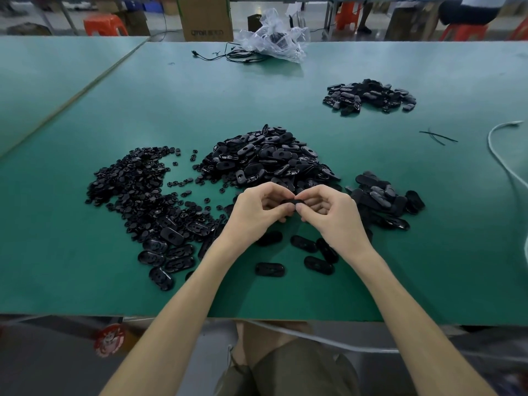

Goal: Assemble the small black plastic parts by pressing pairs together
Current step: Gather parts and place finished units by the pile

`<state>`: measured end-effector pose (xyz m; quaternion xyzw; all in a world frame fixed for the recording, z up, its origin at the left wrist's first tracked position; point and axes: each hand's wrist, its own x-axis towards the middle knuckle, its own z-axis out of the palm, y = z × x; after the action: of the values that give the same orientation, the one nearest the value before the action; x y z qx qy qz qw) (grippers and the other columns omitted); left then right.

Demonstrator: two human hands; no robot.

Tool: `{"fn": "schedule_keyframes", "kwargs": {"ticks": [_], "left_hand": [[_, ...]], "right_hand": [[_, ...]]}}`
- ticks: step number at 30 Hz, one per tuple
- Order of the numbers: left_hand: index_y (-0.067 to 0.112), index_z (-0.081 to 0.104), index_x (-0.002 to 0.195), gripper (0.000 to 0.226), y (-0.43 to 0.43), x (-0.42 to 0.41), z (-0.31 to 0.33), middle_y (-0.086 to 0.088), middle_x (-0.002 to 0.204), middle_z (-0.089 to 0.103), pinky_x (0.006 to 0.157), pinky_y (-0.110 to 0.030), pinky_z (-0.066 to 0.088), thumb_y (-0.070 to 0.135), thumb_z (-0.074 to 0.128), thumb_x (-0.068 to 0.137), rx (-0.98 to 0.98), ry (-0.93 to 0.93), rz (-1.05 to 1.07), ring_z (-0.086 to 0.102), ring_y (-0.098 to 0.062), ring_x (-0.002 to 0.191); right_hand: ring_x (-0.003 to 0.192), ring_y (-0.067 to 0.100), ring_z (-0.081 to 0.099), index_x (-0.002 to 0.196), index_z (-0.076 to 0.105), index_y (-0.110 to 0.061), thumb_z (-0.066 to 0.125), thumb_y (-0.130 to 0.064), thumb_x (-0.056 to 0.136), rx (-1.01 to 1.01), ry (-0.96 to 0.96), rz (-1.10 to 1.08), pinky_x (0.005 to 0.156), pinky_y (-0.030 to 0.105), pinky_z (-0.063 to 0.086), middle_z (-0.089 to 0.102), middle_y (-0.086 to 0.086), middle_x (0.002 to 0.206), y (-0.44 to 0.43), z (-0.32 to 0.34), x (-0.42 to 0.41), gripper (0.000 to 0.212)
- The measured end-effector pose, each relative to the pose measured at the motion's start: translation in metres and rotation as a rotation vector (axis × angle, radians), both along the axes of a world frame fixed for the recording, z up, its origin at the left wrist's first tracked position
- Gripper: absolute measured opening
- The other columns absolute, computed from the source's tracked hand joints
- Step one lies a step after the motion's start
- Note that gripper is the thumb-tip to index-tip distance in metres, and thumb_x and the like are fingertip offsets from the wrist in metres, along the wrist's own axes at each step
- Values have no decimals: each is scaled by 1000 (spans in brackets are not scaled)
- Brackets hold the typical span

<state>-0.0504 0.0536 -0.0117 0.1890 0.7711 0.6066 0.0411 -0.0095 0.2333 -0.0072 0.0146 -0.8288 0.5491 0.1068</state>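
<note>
Left hand [257,208]: is curling fingers and thumb round the left end of a small black part [291,202], just above the green counter [371,281].
Right hand [328,212]: is pinching the right end of the same part between thumb and forefinger, with the other fingers bending loosely.
Small black part: is sitting between both hands' fingertips, mostly hidden, so I cannot tell whether it is one piece or two.
Central heap [265,158]: oval black shells are lying piled just beyond the hands.
Left pile [134,184]: small round black pieces are lying spread out, with some ovals at its near edge.
Right pile [383,198]: more ovals are lying beside the right hand.
Far pile [368,95]: is sitting well apart, to the back right.
Loose ovals [270,269]: a few are lying singly below the wrists.
Plastic bag [274,38]: is lying crumpled at the far edge.
</note>
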Motion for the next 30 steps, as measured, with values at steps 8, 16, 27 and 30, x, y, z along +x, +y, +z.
{"fn": "schedule_keyframes", "kwargs": {"ticks": [8, 16, 27, 30], "left_hand": [[6, 71, 103, 12, -1, 0, 1, -9, 92, 77, 81, -37, 63, 3, 76, 92, -23, -6, -8, 75, -27, 87], [15, 67, 100, 18, -1, 2, -1, -3, 96, 73, 80, -39, 59, 0, 70, 90, -78, 51, 18, 69, -27, 88], [28, 65, 96, 23, -1, 4, -4, 9, 94, 72, 77, -42, 60, 8, 66, 86, -103, 99, 39, 70, -26, 83], [29, 65, 95, 26, 0, 5, -3, 11, 93, 72, 76, -39, 60, 5, 67, 88, -116, 107, 51, 70, -24, 81]], "right_hand": [[75, 26, 70, 94, 75, -17, 78, -6, 90, -7, 10, -2, 75, 34, 61, 74, 0, 80, -1, -1, 1, 13], [77, 8, 68, 97, 77, -25, 72, -2, 92, 38, 45, 49, 74, 19, 55, 74, -15, 87, -2, -2, 3, 24], [81, 14, 70, 95, 73, -28, 73, -4, 92, 36, 55, 82, 77, 20, 56, 73, -15, 90, -3, -3, 3, 24], [81, 15, 69, 95, 73, -27, 73, -4, 92, 34, 57, 88, 77, 21, 56, 73, -14, 90, -2, -3, 4, 23]]}}
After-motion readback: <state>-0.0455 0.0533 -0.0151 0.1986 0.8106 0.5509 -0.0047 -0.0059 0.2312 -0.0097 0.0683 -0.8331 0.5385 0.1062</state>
